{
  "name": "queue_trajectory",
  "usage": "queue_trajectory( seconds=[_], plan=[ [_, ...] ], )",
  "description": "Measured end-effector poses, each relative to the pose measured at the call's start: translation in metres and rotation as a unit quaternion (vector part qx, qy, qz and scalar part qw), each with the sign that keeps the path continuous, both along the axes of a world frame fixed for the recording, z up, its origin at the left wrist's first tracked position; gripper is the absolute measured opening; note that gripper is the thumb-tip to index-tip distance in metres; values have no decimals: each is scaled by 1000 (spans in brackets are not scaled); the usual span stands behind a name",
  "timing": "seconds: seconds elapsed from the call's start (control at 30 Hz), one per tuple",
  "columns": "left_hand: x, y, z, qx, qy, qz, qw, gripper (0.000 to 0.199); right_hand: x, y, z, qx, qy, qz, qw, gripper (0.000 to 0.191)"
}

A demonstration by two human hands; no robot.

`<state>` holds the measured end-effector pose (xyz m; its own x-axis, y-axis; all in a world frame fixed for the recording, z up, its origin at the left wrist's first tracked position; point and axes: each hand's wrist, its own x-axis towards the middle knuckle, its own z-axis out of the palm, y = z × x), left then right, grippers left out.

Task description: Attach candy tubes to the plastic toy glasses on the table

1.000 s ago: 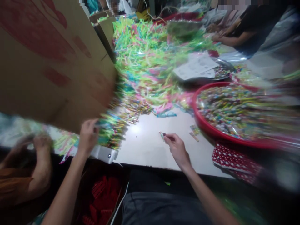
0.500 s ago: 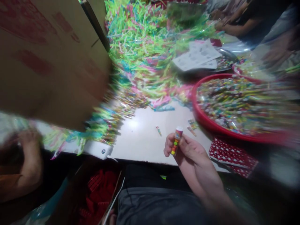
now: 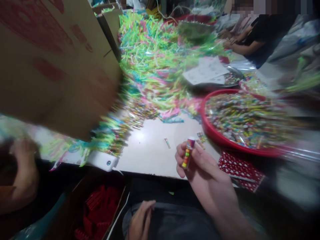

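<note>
The right hand (image 3: 207, 176) is closed on a small clear candy tube (image 3: 188, 154), pinched between thumb and fingers and tilted slightly from upright, with round coloured sweets showing inside and a pink cap at its top end. Below and left of this grip, the left hand (image 3: 141, 220) rests on the person's dark grey trousers (image 3: 170, 220), its fingers loose and open, holding nothing visible.

Just past the grip lies a white tabletop (image 3: 147, 156), with 1 small wrapped candy stick (image 3: 167, 143) alone on it. Right of the grip is a red sheet with a white pattern (image 3: 240, 170). Left of it, below the table edge, a brown box holds red pieces (image 3: 98, 213), and a white plastic bracket (image 3: 102, 161) sits at the edge. Further left is a co-worker's hand (image 3: 23, 170), blurred, above an orange sleeve.

Beyond the grip, a red basin (image 3: 203, 120) is heaped with wrapped candy sticks. Farther off are a mound of neon plastic shreds (image 3: 160, 63), a paper sheet (image 3: 206, 70) and a blurred cardboard box (image 3: 55, 63). At top right, a second co-worker's 2 hands (image 3: 228, 43) meet at the table.
</note>
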<state>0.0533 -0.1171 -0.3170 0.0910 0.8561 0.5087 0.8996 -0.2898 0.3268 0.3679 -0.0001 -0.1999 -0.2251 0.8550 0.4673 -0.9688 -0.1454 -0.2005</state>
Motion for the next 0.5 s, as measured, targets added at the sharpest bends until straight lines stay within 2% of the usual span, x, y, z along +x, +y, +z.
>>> queue_trajectory(
  seconds=[0.1, 0.2, 0.37, 0.5],
  plan=[
    [31, 17, 34, 10, -72, 18, 997, 35, 6, -6, 0, -1, -4, -17, 1000, 12],
    [41, 20, 56, 41, -91, 27, 995, 30, 12, -10, 0, -1, -19, -52, 998, 15],
    [36, 17, 75, 118, -79, 16, 990, 27, 16, -12, 0, 7, -30, -73, 997, 16],
    [36, 13, 83, 137, -106, 60, 983, 25, 18, -15, -1, 13, -28, -74, 997, 15]
  ],
)
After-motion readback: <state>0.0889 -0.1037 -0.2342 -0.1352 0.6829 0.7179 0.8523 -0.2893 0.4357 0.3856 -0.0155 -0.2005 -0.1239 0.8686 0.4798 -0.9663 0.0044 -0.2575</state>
